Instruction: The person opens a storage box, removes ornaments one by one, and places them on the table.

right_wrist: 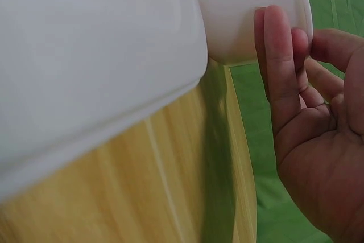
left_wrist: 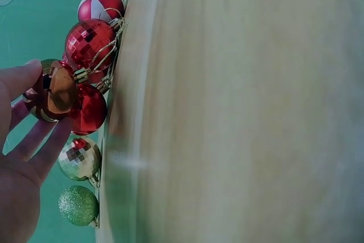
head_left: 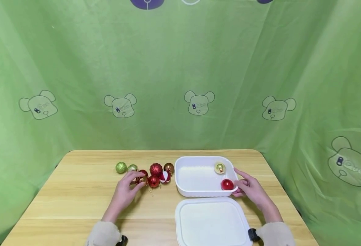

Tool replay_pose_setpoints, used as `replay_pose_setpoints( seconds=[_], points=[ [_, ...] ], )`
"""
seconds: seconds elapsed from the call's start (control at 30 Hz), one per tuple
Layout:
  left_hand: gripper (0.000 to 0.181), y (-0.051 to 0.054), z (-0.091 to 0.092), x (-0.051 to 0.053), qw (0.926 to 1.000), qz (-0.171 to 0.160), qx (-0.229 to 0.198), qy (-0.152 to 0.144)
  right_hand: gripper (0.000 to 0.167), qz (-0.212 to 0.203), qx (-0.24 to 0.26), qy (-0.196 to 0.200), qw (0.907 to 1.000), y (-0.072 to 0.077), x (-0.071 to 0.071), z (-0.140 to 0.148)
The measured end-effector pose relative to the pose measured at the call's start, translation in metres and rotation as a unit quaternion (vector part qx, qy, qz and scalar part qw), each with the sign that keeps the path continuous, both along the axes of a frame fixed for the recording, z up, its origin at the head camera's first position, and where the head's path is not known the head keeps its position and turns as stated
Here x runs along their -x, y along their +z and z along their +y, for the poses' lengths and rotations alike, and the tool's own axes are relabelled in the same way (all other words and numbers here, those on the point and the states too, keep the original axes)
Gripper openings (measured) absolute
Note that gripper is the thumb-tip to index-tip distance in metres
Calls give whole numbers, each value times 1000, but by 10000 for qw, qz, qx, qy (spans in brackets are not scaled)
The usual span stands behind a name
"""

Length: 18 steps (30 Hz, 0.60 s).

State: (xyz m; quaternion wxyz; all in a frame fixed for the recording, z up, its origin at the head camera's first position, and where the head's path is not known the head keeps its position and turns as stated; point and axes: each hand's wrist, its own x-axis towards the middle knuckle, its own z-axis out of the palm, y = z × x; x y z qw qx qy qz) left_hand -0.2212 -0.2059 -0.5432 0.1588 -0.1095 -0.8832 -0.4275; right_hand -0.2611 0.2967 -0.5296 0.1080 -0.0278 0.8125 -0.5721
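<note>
My left hand (head_left: 128,189) holds a shiny bronze-coloured Christmas ball (left_wrist: 61,94) between thumb and fingers, above the left part of the table. Close around it lie a shiny red ball (left_wrist: 91,110), a faceted red ball (head_left: 154,181), a ridged red ball (head_left: 156,169) and a red-and-white ball (head_left: 165,177). At the right, my right hand (head_left: 253,189) grips the front right corner of a white plastic box (head_left: 180,186), thumb near the rim. Inside the box are a gold ball (head_left: 220,167) and a red ball (head_left: 227,184).
A white lid (head_left: 212,222) lies flat in front of the box on the wooden table (head_left: 60,205). Left of the cluster sit a green glitter ball (head_left: 120,167) and a pale green-gold ball (head_left: 132,167). A brown ball (head_left: 169,168) rests beside the box. Green curtain (head_left: 168,68) hangs behind.
</note>
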Motion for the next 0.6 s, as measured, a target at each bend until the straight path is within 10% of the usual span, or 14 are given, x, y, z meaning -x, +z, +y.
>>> replay_pose_setpoints(
  seconds=[0.6],
  points=[
    [38,-3,1,3,9990,-409,128,111,67,-34,113,2,9999,0,0,2]
  ],
)
